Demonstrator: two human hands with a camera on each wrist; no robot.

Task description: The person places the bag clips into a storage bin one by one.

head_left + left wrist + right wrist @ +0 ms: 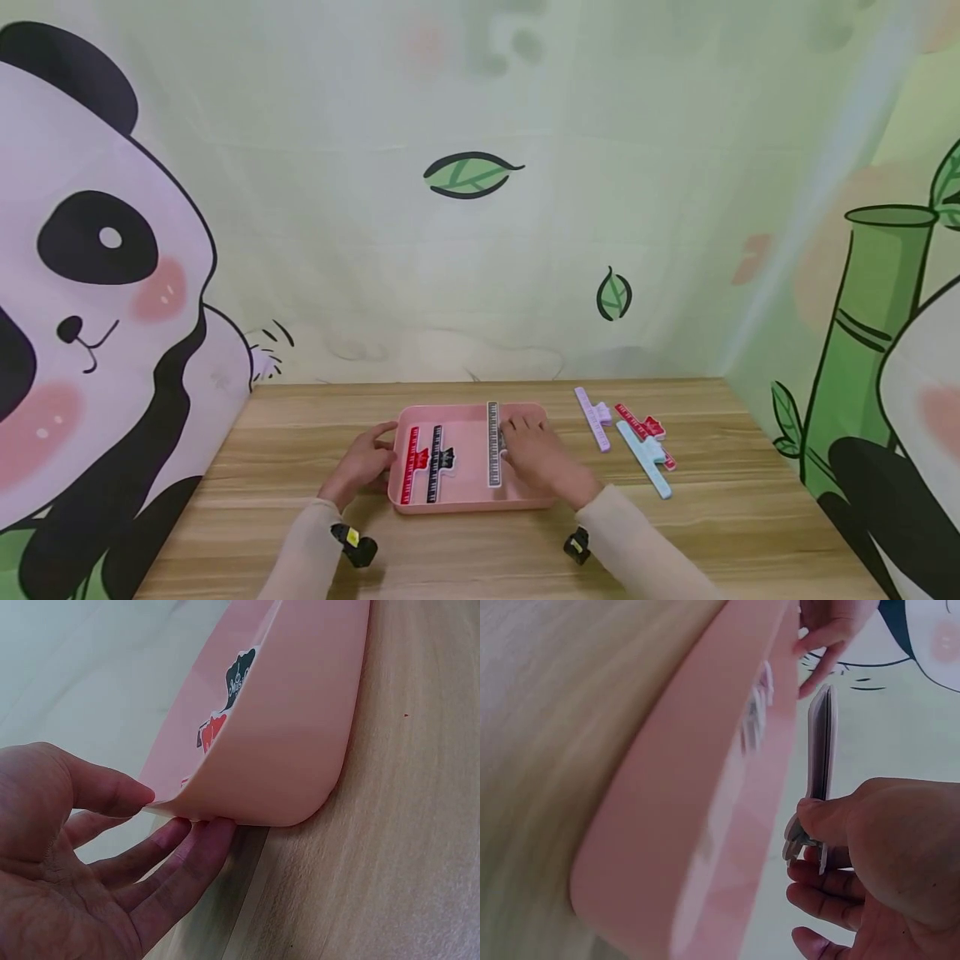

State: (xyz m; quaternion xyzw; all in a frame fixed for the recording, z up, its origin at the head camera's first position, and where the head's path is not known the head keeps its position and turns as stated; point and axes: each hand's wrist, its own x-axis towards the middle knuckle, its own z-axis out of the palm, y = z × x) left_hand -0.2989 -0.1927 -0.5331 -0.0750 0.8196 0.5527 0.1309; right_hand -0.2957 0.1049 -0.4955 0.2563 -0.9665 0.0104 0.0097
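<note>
A pink tray (pixel 480 506) lies on the wooden table. My left hand (pixel 363 462) holds its left end, thumb at the rim and fingers against the outer wall in the left wrist view. Inside, toward the left, a red bag clip (pixel 409 467) and a black bag clip (pixel 434 465) lie side by side, roughly parallel. Over the tray's right part, my right hand (pixel 542 454) pinches a grey bag clip (pixel 493 446) by its handle. In the right wrist view that clip (pixel 821 742) is seen edge-on, raised above the tray rim.
Right of the tray lie a purple clip (pixel 592 419), a red clip (pixel 632 421) and a light blue clip (pixel 643 460), the blue one overlapping the red. A printed panda backdrop (pixel 360 275) rises behind the table's back edge.
</note>
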